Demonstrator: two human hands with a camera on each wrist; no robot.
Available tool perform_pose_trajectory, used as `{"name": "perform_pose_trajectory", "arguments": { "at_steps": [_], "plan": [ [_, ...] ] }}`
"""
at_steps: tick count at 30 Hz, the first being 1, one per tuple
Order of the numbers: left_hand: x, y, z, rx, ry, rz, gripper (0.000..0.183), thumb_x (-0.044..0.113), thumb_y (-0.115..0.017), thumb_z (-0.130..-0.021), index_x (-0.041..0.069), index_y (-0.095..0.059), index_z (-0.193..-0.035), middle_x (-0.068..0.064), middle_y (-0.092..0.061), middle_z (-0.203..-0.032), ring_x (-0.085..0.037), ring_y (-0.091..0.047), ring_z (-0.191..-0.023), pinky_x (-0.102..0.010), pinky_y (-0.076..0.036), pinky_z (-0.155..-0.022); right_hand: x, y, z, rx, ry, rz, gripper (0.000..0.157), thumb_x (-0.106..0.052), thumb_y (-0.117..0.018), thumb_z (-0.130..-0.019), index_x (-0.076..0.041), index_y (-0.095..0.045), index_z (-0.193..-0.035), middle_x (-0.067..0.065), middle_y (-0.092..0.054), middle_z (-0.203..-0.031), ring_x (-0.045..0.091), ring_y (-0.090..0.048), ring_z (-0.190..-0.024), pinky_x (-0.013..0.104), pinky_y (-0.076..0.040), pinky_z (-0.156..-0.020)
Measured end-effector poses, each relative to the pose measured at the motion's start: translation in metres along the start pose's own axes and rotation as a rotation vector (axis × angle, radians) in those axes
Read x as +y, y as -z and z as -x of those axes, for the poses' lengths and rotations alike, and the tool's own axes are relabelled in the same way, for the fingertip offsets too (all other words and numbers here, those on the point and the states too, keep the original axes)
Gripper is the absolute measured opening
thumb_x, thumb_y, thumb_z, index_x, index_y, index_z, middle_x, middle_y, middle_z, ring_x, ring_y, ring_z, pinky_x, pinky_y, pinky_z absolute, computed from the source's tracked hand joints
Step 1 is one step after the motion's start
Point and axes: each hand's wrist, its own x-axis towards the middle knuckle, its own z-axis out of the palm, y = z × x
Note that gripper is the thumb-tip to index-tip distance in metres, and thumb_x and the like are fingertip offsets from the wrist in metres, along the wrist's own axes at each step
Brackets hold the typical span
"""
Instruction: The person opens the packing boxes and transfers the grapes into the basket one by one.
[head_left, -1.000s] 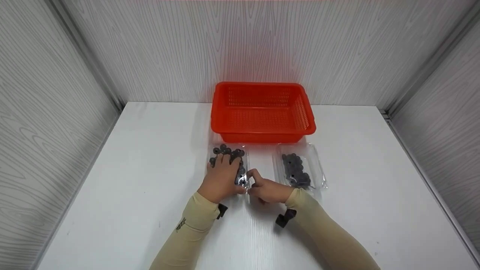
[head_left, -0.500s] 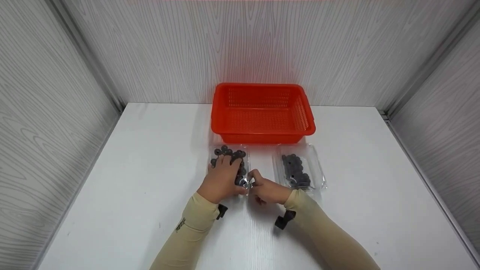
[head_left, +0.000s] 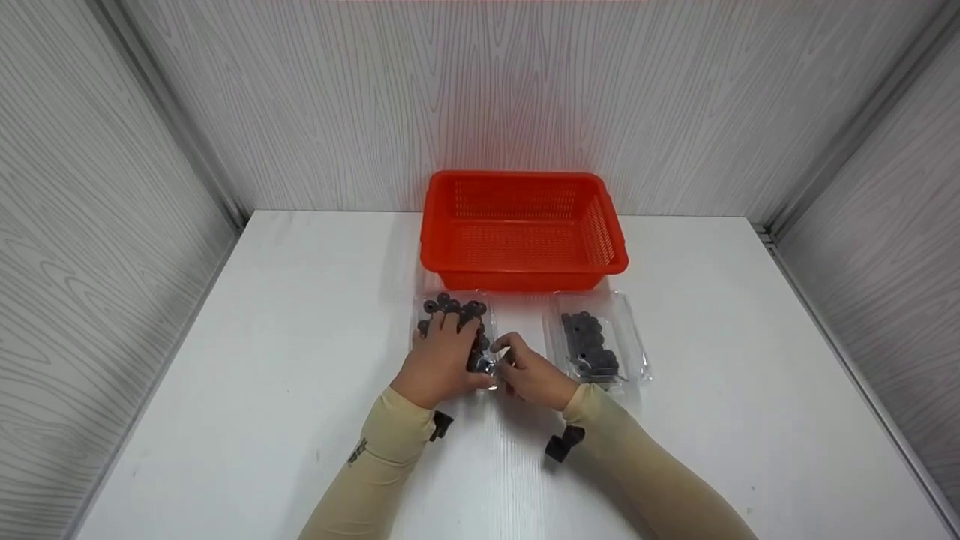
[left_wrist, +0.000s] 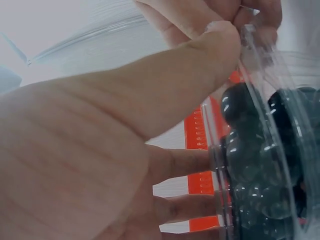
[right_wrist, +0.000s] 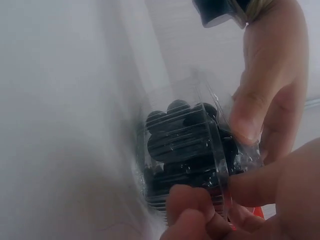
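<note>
A clear plastic box [head_left: 489,322] filled with dark round balls [head_left: 469,309] like blueberries lies on the table, left of centre. My left hand [head_left: 436,358] rests on it with fingers spread over the top. In the left wrist view, the left thumb [left_wrist: 200,62] presses the box's edge and the other fingers reach its lid straight. My right hand [head_left: 536,379] is at the near right corner, its thumb and fingers pinching the rim. The right wrist view shows those fingertips [right_wrist: 187,202] against the box wall. The left hand covers part of the balls.
A second clear box [head_left: 632,337], partly filled with similar dark balls, stands to the right of my right hand. Behind both boxes is a red plastic basket [head_left: 525,268], close to the back wall. Panels enclose the white table [head_left: 300,300] at the sides.
The right index finger has lifted slightly and the right hand has shifted a little at the box corner. The left hand holds its place. The whole head view has moved slightly.
</note>
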Motion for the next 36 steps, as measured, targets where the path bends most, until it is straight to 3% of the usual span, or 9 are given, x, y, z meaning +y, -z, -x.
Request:
{"name": "perform_pose_trajectory", "arguments": {
  "at_steps": [5, 9, 11, 15, 17, 23, 27, 36],
  "plan": [
    [-0.002, -0.002, 0.001, -0.006, -0.015, 0.01, 0.09, 0.05, -0.09, -0.076, 0.003, -0.054, -0.144, -0.028, -0.053, -0.139, -0.052, -0.043, -0.138, -0.078, -0.037, -0.103, 0.001, -0.001, 0.0, 0.067, -0.006, 0.071, 0.024, -0.005, -0.054, -0.103, 0.0, -0.04, -0.122, 0.005, -0.055, -0.081, 0.016, -0.053, -0.065, 0.028, -0.044, -0.059],
    [-0.002, -0.002, 0.001, -0.014, -0.013, 0.011, 0.091, 0.05, -0.09, -0.076, 0.003, -0.054, -0.145, -0.029, -0.052, -0.14, -0.052, -0.042, -0.139, -0.079, -0.036, -0.103, 0.0, -0.001, 0.002, 0.085, -0.004, 0.176, 0.019, -0.01, -0.057, -0.103, 0.0, -0.049, -0.117, 0.003, -0.057, -0.083, 0.013, -0.051, -0.069, 0.029, -0.045, -0.064],
    [-0.001, -0.001, 0.002, -0.02, -0.01, 0.013, 0.092, 0.05, -0.09, -0.076, 0.003, -0.053, -0.146, -0.029, -0.051, -0.141, -0.053, -0.041, -0.14, -0.079, -0.036, -0.104, -0.001, 0.0, 0.002, 0.065, -0.012, 0.228, 0.013, -0.013, -0.054, -0.105, -0.001, -0.056, -0.106, 0.001, -0.057, -0.079, 0.013, -0.051, -0.067, 0.03, -0.044, -0.063],
    [-0.001, 0.0, 0.002, -0.033, -0.009, 0.013, 0.091, 0.051, -0.089, -0.077, 0.004, -0.052, -0.147, -0.029, -0.05, -0.142, -0.053, -0.039, -0.141, -0.078, -0.035, -0.105, -0.003, 0.001, 0.001, -0.006, -0.042, 0.302, 0.035, -0.021, -0.046, -0.108, -0.008, -0.062, -0.079, -0.004, -0.053, -0.065, 0.012, -0.048, -0.061, 0.029, -0.042, -0.06],
    [0.0, -0.001, 0.003, -0.034, -0.011, 0.017, 0.092, 0.052, -0.087, -0.078, 0.004, -0.051, -0.148, -0.029, -0.05, -0.143, -0.054, -0.038, -0.142, -0.078, -0.034, -0.106, -0.003, 0.002, 0.001, -0.032, -0.059, 0.317, 0.04, -0.023, -0.045, -0.108, -0.01, -0.06, -0.074, -0.005, -0.049, -0.061, 0.012, -0.046, -0.057, 0.029, -0.04, -0.059],
    [0.001, -0.006, 0.003, -0.043, 0.009, 0.037, 0.108, 0.06, -0.086, -0.073, 0.006, -0.044, -0.155, -0.029, -0.042, -0.153, -0.055, -0.031, -0.146, -0.079, -0.027, -0.109, 0.002, 0.004, 0.0, -0.087, -0.068, 0.288, 0.039, -0.023, -0.043, -0.108, -0.011, -0.06, -0.076, -0.005, -0.048, -0.056, 0.011, -0.045, -0.052, 0.029, -0.039, -0.057],
    [0.003, -0.013, 0.001, -0.011, 0.013, 0.019, 0.115, 0.063, -0.089, -0.069, 0.011, -0.04, -0.159, -0.03, -0.041, -0.154, -0.057, -0.031, -0.145, -0.082, -0.027, -0.107, 0.003, 0.005, 0.0, -0.097, -0.069, 0.267, 0.037, -0.022, -0.043, -0.108, -0.01, -0.063, -0.079, -0.005, -0.049, -0.055, 0.011, -0.045, -0.052, 0.028, -0.04, -0.058],
    [0.008, -0.019, 0.0, 0.065, 0.01, -0.042, 0.109, 0.063, -0.088, -0.069, 0.014, -0.045, -0.156, -0.031, -0.047, -0.148, -0.059, -0.038, -0.141, -0.084, -0.032, -0.101, 0.001, 0.004, -0.001, -0.057, -0.056, 0.295, 0.033, -0.022, -0.044, -0.107, -0.009, -0.063, -0.083, -0.004, -0.051, -0.066, 0.013, -0.049, -0.062, 0.032, -0.043, -0.065]
  ]
}}
